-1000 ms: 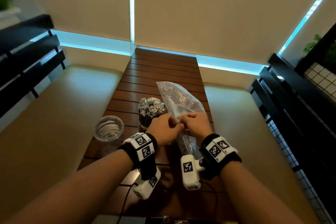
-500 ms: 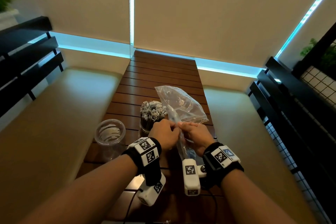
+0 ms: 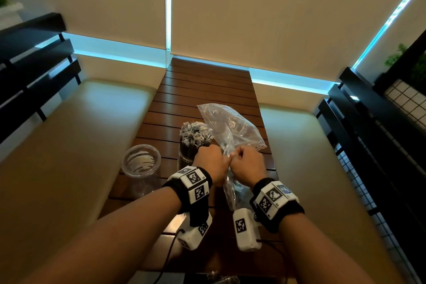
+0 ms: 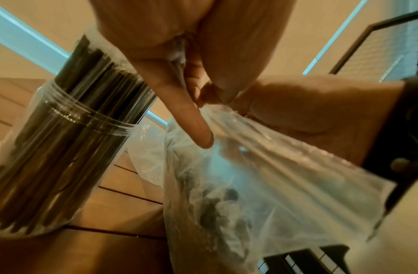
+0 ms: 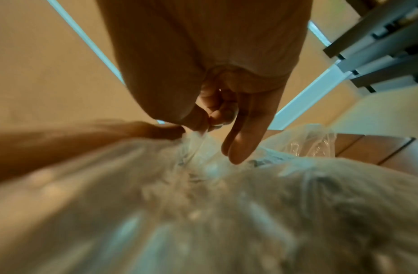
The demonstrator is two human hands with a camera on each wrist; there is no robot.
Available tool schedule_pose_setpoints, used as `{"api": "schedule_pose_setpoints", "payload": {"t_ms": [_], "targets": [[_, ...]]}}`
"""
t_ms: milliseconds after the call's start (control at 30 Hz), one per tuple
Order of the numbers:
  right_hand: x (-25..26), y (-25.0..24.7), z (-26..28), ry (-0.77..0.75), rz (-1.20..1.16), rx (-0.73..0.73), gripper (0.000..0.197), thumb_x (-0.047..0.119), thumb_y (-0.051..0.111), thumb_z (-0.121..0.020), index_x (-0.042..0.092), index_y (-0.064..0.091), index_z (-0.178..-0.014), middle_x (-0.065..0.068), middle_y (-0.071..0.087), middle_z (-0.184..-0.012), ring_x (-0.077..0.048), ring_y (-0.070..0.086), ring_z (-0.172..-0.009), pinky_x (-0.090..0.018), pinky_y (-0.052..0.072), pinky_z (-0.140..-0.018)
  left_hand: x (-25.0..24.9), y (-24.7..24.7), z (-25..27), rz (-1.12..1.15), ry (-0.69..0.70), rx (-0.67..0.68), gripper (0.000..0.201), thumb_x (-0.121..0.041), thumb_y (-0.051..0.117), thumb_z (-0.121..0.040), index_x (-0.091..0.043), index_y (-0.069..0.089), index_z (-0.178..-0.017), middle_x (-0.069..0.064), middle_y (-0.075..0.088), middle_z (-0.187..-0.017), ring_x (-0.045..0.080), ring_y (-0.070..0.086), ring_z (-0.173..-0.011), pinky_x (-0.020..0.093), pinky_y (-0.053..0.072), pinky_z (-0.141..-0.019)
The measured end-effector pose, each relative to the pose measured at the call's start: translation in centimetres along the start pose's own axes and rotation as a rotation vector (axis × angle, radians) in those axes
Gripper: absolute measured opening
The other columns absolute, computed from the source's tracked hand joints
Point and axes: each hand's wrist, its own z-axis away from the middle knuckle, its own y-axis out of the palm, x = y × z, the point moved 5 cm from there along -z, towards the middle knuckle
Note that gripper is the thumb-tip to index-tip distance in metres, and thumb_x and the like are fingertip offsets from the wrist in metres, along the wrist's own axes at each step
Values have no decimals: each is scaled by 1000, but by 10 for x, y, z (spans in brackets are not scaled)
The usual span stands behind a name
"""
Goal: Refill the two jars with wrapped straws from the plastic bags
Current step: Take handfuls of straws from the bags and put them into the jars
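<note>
A crinkled, transparent plastic bag (image 3: 230, 129) stands over the middle of a dark brown slatted wooden table (image 3: 207, 90), its thin film creased and catching pale glints. Its upper part flares open and slack toward the far side; its lower part narrows and hangs down between the two wrists, where dark, paper-wrapped straws (image 4: 217, 204) show blurrily through the film.

The left hand (image 3: 211, 163) and the right hand (image 3: 247, 167) meet knuckle to knuckle at the bag's waist. In the left wrist view the thumb and curled fingers (image 4: 177, 55) pinch a gathered fold of the film, while one finger points straight down along the bag. In the right wrist view the thumb and bent fingers (image 5: 217, 111) nip a twisted strand of the plastic, and two other fingers hang straight, pressed side by side.

Just left of the bag, touching or nearly touching the left hand, stands a clear cylindrical plastic jar with a ribbed screw neck (image 4: 62, 148), packed tight with upright dark straws whose white crimped paper ends (image 3: 196, 132) bunch into a ruffled tuft above the rim. Farther left, near the table's edge, stands a second clear round jar (image 3: 141, 163), open-mouthed, its wall smooth and glossy.

Smooth beige cushioned benches (image 3: 69, 145) flank the table.
</note>
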Motion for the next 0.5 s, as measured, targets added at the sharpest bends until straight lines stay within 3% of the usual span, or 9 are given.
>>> {"api": "schedule_pose_setpoints", "payload": {"t_ms": [67,133,200,300,400,500], "targets": [[-8,-11,-1,16,86,-70,24,15,50,-93,16,51,-69,0,58,-73,-13,56,-65,-27,48,-57,8,-5,-1,-14,-39,-8,27,-26,52,-91,-3,56,-77,20,67,-96,32,61,-79,33,47,-65],[-25,-25,-5,48,102,-120,22,15,48,-90,14,51,-68,-2,61,-72,-16,61,-65,-33,55,-60,17,-10,-3,-8,-65,3,30,-23,49,-91,3,60,-82,20,68,-93,33,66,-76,37,57,-67],[-35,-35,-7,71,62,-162,20,19,49,-84,9,54,-67,-5,65,-68,-23,65,-65,-39,59,-64,15,-12,-2,-11,-40,-4,31,-27,47,-92,1,61,-87,21,68,-93,37,69,-74,44,60,-68],[-28,-31,-6,-4,10,-145,19,18,58,-80,9,55,-63,-2,61,-63,-18,59,-61,-33,54,-62,8,-4,0,-8,-22,-18,37,-41,45,-93,-7,59,-92,17,67,-96,36,68,-77,42,59,-71],[-14,-22,-2,-62,-69,-97,14,8,64,-80,10,57,-69,1,59,-68,-13,56,-62,-25,52,-60,8,9,2,15,-26,11,49,-61,57,-82,-15,51,-98,9,65,-96,30,66,-82,36,54,-69],[-6,-21,2,-188,-12,-70,15,-8,53,-81,4,54,-72,1,52,-71,-11,47,-65,-21,43,-60,11,13,3,-24,-30,32,43,-41,64,-84,-12,43,-108,13,62,-106,34,64,-91,43,55,-77]]}}
